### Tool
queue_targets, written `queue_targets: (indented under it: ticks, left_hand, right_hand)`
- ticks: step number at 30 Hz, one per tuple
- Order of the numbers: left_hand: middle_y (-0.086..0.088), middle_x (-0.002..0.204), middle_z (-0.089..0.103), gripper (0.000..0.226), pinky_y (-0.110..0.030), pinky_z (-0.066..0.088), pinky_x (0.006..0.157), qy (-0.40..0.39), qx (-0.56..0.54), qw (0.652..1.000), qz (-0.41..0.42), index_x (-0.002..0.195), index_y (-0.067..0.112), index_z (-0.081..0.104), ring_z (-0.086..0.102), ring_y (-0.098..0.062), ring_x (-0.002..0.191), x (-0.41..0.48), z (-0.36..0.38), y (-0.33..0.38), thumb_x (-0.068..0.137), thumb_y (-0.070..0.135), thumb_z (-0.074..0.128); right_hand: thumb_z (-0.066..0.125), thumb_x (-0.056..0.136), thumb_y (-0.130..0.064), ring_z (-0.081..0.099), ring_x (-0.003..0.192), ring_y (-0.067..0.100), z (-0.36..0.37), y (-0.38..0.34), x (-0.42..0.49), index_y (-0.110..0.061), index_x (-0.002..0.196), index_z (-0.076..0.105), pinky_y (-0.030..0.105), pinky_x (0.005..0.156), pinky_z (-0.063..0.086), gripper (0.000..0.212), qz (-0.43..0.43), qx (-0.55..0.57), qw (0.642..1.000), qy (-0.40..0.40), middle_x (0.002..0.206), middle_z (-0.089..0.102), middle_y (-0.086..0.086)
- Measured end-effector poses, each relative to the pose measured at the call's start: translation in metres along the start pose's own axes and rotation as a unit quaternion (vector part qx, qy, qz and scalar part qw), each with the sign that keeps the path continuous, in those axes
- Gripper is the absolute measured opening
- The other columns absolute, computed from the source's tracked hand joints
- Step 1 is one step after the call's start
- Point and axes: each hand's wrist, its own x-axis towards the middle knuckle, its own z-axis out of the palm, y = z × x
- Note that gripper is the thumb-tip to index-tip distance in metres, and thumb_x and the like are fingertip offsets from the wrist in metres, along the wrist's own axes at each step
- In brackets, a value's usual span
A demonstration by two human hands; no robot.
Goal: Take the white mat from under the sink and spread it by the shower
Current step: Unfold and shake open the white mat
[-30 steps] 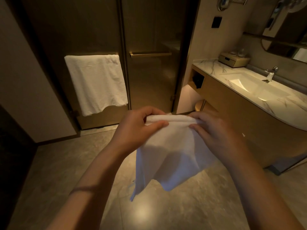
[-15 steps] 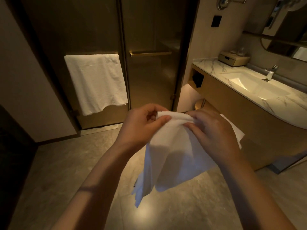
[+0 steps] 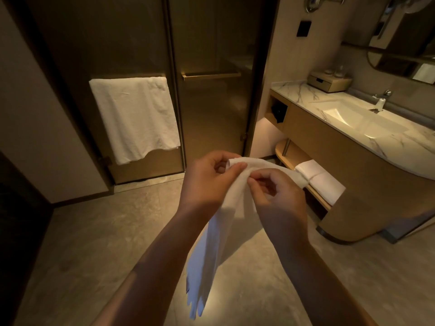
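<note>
Dropped longer and narrower than before, white mat [image 3: 211, 243] pinched along top edge in left hand [image 3: 207, 182] and right hand [image 3: 280, 201] grips, likely hunting corners for spreading.

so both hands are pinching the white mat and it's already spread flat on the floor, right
Not quite. The head view shows the left hand and the right hand both pinching the white mat, but it hangs down from them in a bunch, not spread flat on the floor.
</note>
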Motion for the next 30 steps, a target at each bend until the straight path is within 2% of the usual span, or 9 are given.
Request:
queue_targets:
  ticks: [3,5,8,12,15,20,23,28,30]
  left_hand:
    - [0.011,0.081,0.073,0.01,-0.023,0.055,0.064,0.003,-0.025,0.998,-0.053,0.089,0.032,0.072,0.069,-0.007,0.079,0.0,-0.001,-0.002,0.079,0.031,0.072]
    - [0.006,0.083,0.074,0.011,-0.031,0.058,0.068,-0.005,-0.034,0.997,-0.074,0.092,0.027,0.074,0.07,-0.011,0.079,0.0,-0.004,-0.002,0.081,0.029,0.072]
    - [0.004,0.087,0.074,0.014,-0.036,0.06,0.072,-0.01,-0.017,0.996,-0.085,0.095,0.023,0.074,0.07,-0.012,0.081,-0.001,-0.006,-0.001,0.082,0.027,0.07]
    - [0.001,0.093,0.074,0.017,-0.041,0.059,0.077,-0.009,-0.02,0.994,-0.108,0.097,0.018,0.074,0.07,-0.016,0.085,-0.002,-0.003,-0.001,0.082,0.024,0.07]
    - [-0.001,0.095,0.074,0.018,-0.043,0.058,0.079,-0.011,-0.025,0.994,-0.108,0.096,0.015,0.075,0.07,-0.019,0.086,-0.004,0.0,-0.001,0.081,0.023,0.072]
    - [0.001,0.088,0.075,0.015,-0.044,0.058,0.078,-0.014,-0.03,0.996,-0.085,0.094,0.017,0.076,0.071,-0.016,0.083,-0.006,0.002,-0.004,0.081,0.023,0.072]
    - [0.001,0.087,0.075,0.015,-0.043,0.058,0.078,-0.01,-0.032,0.995,-0.09,0.095,0.016,0.075,0.071,-0.016,0.082,-0.005,0.004,-0.007,0.082,0.022,0.071]
    - [0.007,0.082,0.073,0.013,-0.03,0.059,0.07,0.019,-0.009,0.996,-0.084,0.097,0.022,0.072,0.069,-0.006,0.076,-0.004,0.003,-0.011,0.086,0.023,0.066]
    - [0.011,0.082,0.071,0.012,-0.024,0.057,0.067,0.04,0.015,0.996,-0.073,0.097,0.026,0.07,0.066,0.0,0.074,-0.003,-0.001,-0.013,0.087,0.025,0.064]
  right_hand:
    - [0.067,0.081,-0.035,0.061,0.085,-0.011,0.001,0.001,-0.002,-0.042,0.091,0.063,0.002,0.067,0.045,0.013,0.064,0.088,0.993,-0.042,0.088,0.064,-0.03]
    - [0.067,0.076,-0.046,0.061,0.088,-0.011,0.001,0.003,-0.004,-0.042,0.098,0.064,0.006,0.067,0.048,0.023,0.087,0.109,0.987,-0.082,0.091,0.065,-0.031]
    - [0.065,0.065,-0.065,0.06,0.095,-0.007,-0.002,0.005,-0.007,-0.037,0.111,0.061,0.013,0.076,0.051,0.053,0.055,0.085,0.988,-0.117,0.103,0.061,-0.03]
    - [0.062,0.062,-0.068,0.06,0.103,0.008,-0.004,0.004,-0.01,-0.019,0.125,0.057,0.03,0.087,0.053,0.08,0.001,0.017,0.99,-0.142,0.119,0.062,-0.006]
    - [0.065,0.069,-0.057,0.06,0.104,0.013,-0.002,0.004,-0.01,-0.015,0.125,0.058,0.035,0.089,0.053,0.07,-0.017,-0.02,0.992,-0.122,0.121,0.063,0.0]
    - [0.061,0.088,-0.022,0.06,0.106,0.017,-0.002,0.013,-0.007,-0.006,0.122,0.059,0.04,0.092,0.051,0.037,-0.038,-0.023,0.993,-0.112,0.12,0.064,0.007]
    - [0.051,0.095,-0.024,0.06,0.106,0.014,-0.002,0.015,-0.006,-0.011,0.124,0.059,0.037,0.093,0.05,0.033,-0.008,-0.021,0.992,-0.123,0.12,0.064,0.003]
    - [0.04,0.097,-0.037,0.056,0.097,-0.007,-0.011,0.021,0.003,-0.04,0.119,0.054,0.021,0.082,0.045,0.026,0.063,-0.003,0.985,-0.158,0.107,0.06,-0.021]
    - [0.042,0.097,-0.035,0.055,0.1,-0.003,-0.018,0.028,0.007,-0.039,0.12,0.053,0.026,0.086,0.046,0.027,0.085,-0.016,0.986,-0.146,0.11,0.059,-0.02]
